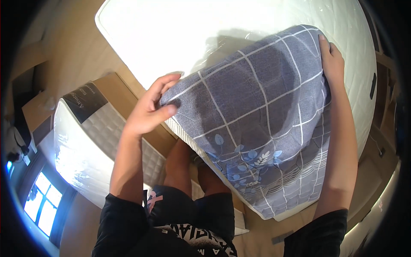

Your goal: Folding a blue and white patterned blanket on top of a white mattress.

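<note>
A grey-blue quilted bed cover (244,102) with white checks and a blue leaf print slants down from a white mattress (167,35) towards my legs. My left hand (151,106) is curled around its upper left corner, thumb on the printed face and fingers along the top edge. At the upper right corner, my right hand (332,62) grips the side edge; some of its fingers are hidden behind the fabric. A narrow striped border (199,152) runs down the cover's left edge. Clear plastic film seems to wrap the mattress.
Behind my left arm, a second mattress (80,147) in shiny plastic stands beside a brown cardboard panel (110,90). A bright window (43,202) is at the lower left. Wooden flooring (290,229) shows below the cover. A dark strip (373,86) lies on the white mattress's right side.
</note>
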### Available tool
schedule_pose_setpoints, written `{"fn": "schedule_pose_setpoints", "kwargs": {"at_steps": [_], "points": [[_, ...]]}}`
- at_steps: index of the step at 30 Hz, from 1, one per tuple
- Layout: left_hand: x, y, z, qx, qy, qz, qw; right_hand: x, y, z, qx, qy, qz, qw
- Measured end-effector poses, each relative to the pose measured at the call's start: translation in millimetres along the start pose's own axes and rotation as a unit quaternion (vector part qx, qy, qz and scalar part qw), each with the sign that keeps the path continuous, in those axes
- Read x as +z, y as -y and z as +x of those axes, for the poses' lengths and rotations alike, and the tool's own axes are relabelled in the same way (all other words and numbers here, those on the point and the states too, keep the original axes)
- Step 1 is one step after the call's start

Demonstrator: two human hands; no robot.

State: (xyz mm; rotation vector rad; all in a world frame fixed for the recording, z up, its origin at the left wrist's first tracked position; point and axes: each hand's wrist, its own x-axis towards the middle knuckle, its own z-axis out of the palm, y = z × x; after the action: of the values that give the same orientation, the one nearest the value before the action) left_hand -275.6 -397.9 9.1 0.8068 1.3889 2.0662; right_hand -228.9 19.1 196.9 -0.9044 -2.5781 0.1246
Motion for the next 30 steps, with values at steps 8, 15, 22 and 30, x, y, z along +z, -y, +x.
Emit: {"fn": "schedule_pose_setpoints", "kwargs": {"at_steps": [8, 15, 22, 30], "points": [[28.5, 48.1, -10.7, -0.029, -0.283, 0.218, 0.934, -0.1, -25.4, 0.2, -0.017, -0.162, -0.05, 0.985], [14.0, 58.0, -28.2, -0.032, -0.288, 0.256, 0.922, 16.1, -5.2, -231.3, -0.34, -0.177, -0.017, 0.923], [44.9, 24.0, -32.4, -0.105, -0.226, 0.163, 0.955, 7.2, -39.4, -472.9, -0.341, 0.107, -0.126, 0.926], [39.5, 28.9, -65.0, -0.045, -0.204, 0.257, 0.944, -25.6, -57.3, -547.1, -0.232, -0.048, -0.019, 0.971]]}}
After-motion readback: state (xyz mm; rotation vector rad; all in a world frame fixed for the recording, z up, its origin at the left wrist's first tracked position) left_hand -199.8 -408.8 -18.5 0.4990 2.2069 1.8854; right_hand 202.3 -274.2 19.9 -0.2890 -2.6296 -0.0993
